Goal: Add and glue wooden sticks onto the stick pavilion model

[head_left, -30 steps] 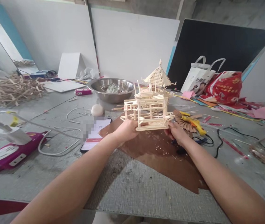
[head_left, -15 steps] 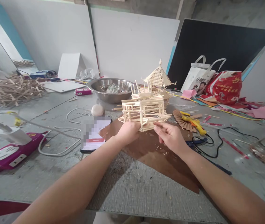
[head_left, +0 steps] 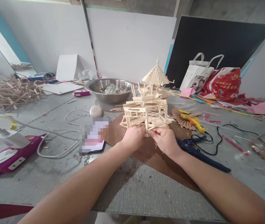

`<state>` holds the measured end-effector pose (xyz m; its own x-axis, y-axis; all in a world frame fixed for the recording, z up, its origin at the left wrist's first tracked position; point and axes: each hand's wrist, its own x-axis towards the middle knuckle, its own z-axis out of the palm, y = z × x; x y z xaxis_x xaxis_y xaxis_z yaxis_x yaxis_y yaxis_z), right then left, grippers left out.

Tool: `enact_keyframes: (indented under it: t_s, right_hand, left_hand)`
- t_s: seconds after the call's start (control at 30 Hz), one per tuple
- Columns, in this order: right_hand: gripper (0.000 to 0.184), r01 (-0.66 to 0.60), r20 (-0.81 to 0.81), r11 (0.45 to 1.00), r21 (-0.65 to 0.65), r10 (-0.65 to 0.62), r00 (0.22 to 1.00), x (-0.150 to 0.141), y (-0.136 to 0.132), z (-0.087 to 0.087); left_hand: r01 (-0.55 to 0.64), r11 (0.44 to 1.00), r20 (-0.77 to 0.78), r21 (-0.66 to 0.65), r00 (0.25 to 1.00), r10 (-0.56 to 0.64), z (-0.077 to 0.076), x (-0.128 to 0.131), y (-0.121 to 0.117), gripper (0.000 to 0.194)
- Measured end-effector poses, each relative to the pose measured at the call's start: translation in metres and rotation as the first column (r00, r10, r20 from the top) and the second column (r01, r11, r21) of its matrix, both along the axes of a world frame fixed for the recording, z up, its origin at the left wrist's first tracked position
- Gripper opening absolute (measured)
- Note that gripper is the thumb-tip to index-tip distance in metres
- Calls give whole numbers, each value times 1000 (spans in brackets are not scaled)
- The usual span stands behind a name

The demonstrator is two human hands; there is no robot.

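A pavilion model of pale wooden sticks (head_left: 146,109) stands before me, its railed base lowest and a pointed roof (head_left: 157,74) behind and above. My left hand (head_left: 135,137) is closed at the front of the base, its fingertips partly hidden by the sticks. My right hand (head_left: 165,140) pinches the base at its front corner, close beside the left. Brown sheet (head_left: 120,124) lies under the model, with small pale bits on it. Just right of my right hand are dark blue pliers-like cutters (head_left: 200,155).
A yellow glue gun (head_left: 194,121) with a black cord lies at right. Behind the model is a steel bowl (head_left: 110,90). On the left are a phone (head_left: 95,133), a white round object (head_left: 96,111), a purple power strip (head_left: 15,152) and heaped sticks (head_left: 11,93). Bags (head_left: 223,84) stand at back right.
My hands have come closer together at the model's front corner. The model has turned and shifted slightly toward me, and the brown sheet has shifted, showing more of the blue cutters.
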<state>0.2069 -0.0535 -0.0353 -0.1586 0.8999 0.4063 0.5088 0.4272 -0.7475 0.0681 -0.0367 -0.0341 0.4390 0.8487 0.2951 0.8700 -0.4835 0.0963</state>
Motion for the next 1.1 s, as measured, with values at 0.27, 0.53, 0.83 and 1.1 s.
enact_keyframes:
  t_s: [0.27,0.53,0.83,1.1]
  right_hand:
    - [16,-79,-34,959,272,92,995,15,-8,15]
    - [8,-90,-398,922,377,249,883,40,-33,64]
    - [25,-49,-322,987,-150,-2,947,49,10,58]
    - [39,-229,-448,874,-429,15,894,31,12,43]
  left_hand:
    - [-106,994,0,-37,994,106,8,-6,1,17]
    - [-127,992,25,-26,992,127,8,-11,3,19]
    - [-62,998,53,-11,997,62,1,-9,2,29]
    - [124,992,27,20,992,-124,-6,-4,1,37]
